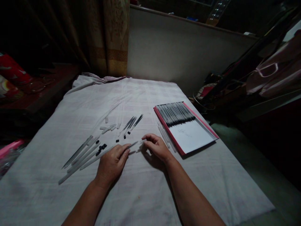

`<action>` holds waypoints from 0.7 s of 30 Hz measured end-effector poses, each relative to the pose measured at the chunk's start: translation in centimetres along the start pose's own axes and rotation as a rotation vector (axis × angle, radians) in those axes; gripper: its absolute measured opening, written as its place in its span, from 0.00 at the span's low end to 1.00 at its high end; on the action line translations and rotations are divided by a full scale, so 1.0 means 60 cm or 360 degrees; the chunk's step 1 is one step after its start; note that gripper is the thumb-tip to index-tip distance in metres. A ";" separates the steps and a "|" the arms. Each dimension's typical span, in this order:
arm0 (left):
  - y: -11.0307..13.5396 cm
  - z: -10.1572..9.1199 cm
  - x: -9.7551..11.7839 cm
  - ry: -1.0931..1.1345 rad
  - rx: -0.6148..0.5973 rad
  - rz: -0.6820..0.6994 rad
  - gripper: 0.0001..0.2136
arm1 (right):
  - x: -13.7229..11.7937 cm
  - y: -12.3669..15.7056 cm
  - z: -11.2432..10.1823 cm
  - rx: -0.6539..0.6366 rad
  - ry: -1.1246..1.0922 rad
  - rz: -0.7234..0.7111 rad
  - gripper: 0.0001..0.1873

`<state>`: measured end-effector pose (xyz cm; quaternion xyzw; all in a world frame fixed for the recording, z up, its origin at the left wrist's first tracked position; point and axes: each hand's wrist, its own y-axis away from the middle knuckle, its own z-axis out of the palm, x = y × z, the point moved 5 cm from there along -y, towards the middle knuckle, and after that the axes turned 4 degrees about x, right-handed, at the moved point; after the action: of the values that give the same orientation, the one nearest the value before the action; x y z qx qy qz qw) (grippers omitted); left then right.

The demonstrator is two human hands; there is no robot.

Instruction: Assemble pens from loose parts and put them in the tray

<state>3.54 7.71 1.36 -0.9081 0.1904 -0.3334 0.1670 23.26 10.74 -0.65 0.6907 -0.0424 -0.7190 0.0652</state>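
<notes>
My left hand [112,162] rests knuckles-up on the white cloth [141,194] and pinches one end of a thin pen [132,144]. My right hand [155,146] pinches the pen's other end with curled fingers. Left of my left hand lie several clear pen barrels [81,155] and small black end plugs [101,148]. Beyond the hands lie a few black ink refills [131,123] and some clear caps [108,127].
A red-edged white tray [192,135] at the right holds a row of several finished pens [176,113]; two clear barrels [166,136] lie along its left side. A curtain and a wall stand behind. Bags crowd the right side, red packets the left.
</notes>
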 end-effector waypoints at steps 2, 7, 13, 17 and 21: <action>-0.001 -0.001 0.001 -0.0023 0.0001 0.0023 0.15 | -0.001 0.000 0.001 -0.0010 0.0001 -0.0014 0.11; 0.001 0.002 0.001 -0.0068 -0.0023 0.0058 0.14 | -0.001 0.001 0.001 -0.0016 -0.0025 -0.0006 0.12; 0.003 0.007 0.004 -0.0116 -0.0142 0.0054 0.14 | 0.002 0.004 0.010 -0.0142 0.0003 -0.0048 0.13; 0.006 0.012 0.005 -0.0115 -0.0209 0.0053 0.14 | 0.006 0.009 0.013 -0.0251 0.0084 0.0004 0.14; 0.008 0.018 0.006 -0.0098 -0.0242 0.0089 0.14 | 0.009 0.010 0.010 -0.0307 0.0067 0.0067 0.14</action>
<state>4.40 7.30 0.58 -0.9223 0.2354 -0.2849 0.1127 22.63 10.06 -1.09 0.6951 0.0138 -0.7035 0.1473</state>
